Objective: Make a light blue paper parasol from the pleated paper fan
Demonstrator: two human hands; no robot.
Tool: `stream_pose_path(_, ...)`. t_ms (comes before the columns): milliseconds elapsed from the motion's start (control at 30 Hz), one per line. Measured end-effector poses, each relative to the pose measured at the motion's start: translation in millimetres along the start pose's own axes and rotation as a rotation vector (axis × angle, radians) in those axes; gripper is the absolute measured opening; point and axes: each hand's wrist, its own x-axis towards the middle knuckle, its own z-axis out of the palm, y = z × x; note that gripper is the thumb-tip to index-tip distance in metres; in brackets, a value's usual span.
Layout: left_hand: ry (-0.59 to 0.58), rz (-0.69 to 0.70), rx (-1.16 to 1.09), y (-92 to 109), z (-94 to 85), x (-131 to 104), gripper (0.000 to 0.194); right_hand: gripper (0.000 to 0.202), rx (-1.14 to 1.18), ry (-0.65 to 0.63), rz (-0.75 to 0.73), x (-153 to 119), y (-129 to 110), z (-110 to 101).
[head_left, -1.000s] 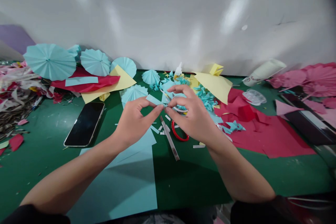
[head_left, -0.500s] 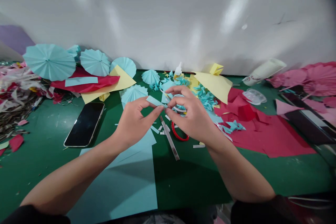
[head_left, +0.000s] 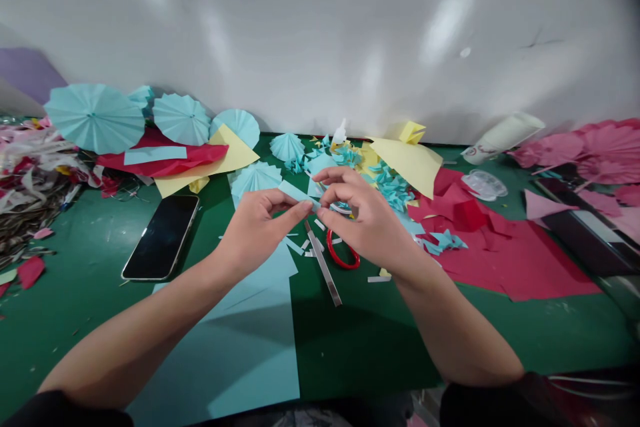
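A small light blue paper strip (head_left: pixel 294 192) is held between both hands above the middle of the green table. My left hand (head_left: pixel 257 227) pinches its left part between thumb and fingers. At the strip's right end, my right hand (head_left: pixel 363 217) closes thumb and index finger on it, the other fingers curved above. Just below the hands lie scissors with red handles (head_left: pixel 343 265) and a metal strip (head_left: pixel 325 269), with small white paper scraps around them. A large light blue sheet (head_left: pixel 250 353) lies under my left forearm.
A black phone (head_left: pixel 161 238) lies at the left. Pleated blue paper discs (head_left: pixel 95 121) stand along the wall. Red paper (head_left: pixel 520 260) and blue folded pieces (head_left: pixel 395 188) are at the right. Beyond them are a white roll (head_left: pixel 503 137) and a dark device (head_left: pixel 595 240).
Both hands keep hold of the blue strip. My right hand's fingers have shifted very slightly.
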Motion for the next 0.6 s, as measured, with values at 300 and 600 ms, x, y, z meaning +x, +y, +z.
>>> stream_pose_path(300, 0.055, 0.034, 0.068, -1.2, -1.6, -0.2, 0.028, 0.007, 0.043, -0.016, -0.015, 0.6, 1.3, -0.2)
stream_pose_path(600, 0.109, 0.125, 0.247, 6.6, -1.8, -3.1, 0.022, 0.007, -0.01, 0.032, -0.043, 0.3, 1.7, 0.8)
